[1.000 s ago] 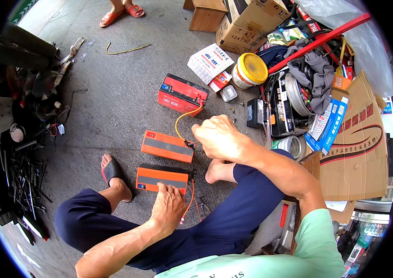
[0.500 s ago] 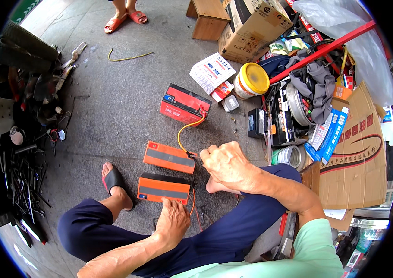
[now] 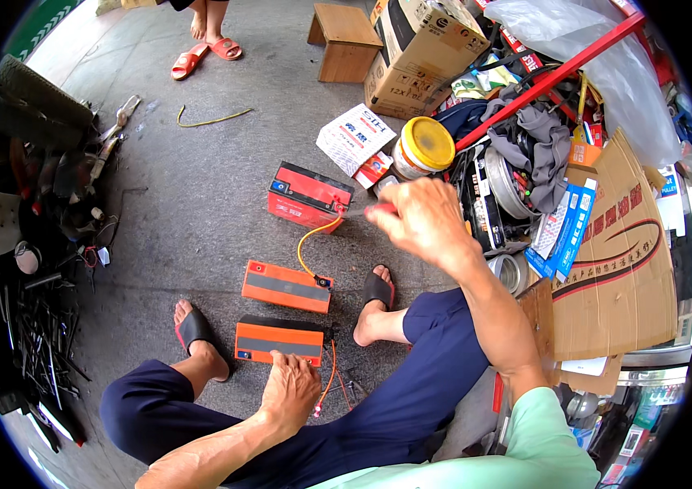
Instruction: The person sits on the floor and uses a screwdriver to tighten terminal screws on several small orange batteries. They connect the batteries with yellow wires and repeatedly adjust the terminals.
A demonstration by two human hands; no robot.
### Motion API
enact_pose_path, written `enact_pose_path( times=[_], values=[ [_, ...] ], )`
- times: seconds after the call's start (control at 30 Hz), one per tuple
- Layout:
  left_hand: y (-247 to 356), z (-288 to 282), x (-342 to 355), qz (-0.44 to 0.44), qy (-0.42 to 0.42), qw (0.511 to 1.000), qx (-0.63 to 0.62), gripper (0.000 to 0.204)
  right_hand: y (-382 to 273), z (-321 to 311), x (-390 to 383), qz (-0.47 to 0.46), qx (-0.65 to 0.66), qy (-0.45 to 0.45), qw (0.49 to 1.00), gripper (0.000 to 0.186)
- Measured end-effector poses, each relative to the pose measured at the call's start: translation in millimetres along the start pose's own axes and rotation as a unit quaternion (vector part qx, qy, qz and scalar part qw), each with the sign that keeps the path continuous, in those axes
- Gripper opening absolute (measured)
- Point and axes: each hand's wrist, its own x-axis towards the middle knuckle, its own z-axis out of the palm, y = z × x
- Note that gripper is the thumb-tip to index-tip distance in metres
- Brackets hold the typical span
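Note:
My right hand is closed around the red handle of a screwdriver. Its thin shaft points left, its tip at the right terminal of a red battery with a black-edged top. From that terminal a yellow wire curves down to the right end of an orange battery with a grey stripe. Nearer to me lies a second orange battery, likewise striped. The fingertips of my left hand rest on its near edge, fingers extended. An orange wire hangs from that battery's right end.
At right stand a yellow-lidded bucket, a cardboard box and a flattened carton. A wooden stool is farther off. Metal rods and parts crowd the left. Another person's feet in red slippers show at the top.
My right hand has moved away from me, from the middle orange battery's right end to the red battery's right terminal. My left hand stays on the near battery. The view has shifted slightly.

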Motion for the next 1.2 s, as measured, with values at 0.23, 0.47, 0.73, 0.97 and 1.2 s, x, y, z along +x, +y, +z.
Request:
enact_pose_path(
  times=[0.23,0.47,0.73,0.97,1.2],
  values=[
    [0.2,-3.2,1.8,0.0,-0.02,1.0,-0.01,0.033,40.9,26.9,28.0,0.034,-0.041,0.015,0.998,0.027],
    [-0.2,-1.7,-3.1,0.002,0.031,1.0,0.001,0.036,48.4,34.1,30.1,0.053,-0.049,-0.002,0.997,0.029],
    [-1.3,-3.2,-2.0,0.006,0.016,1.0,-0.001,0.038,44.5,41.8,33.0,0.047,-0.038,-0.018,0.998,0.032],
    [-1.2,-3.9,-2.3,0.011,0.019,1.0,0.009,0.038,47.4,45.8,32.5,0.041,-0.042,-0.019,0.998,0.032],
    [-1.0,-2.8,-1.6,0.006,0.013,1.0,0.005,0.037,44.9,45.9,30.0,0.034,-0.043,-0.03,0.998,0.031]
  ],
)
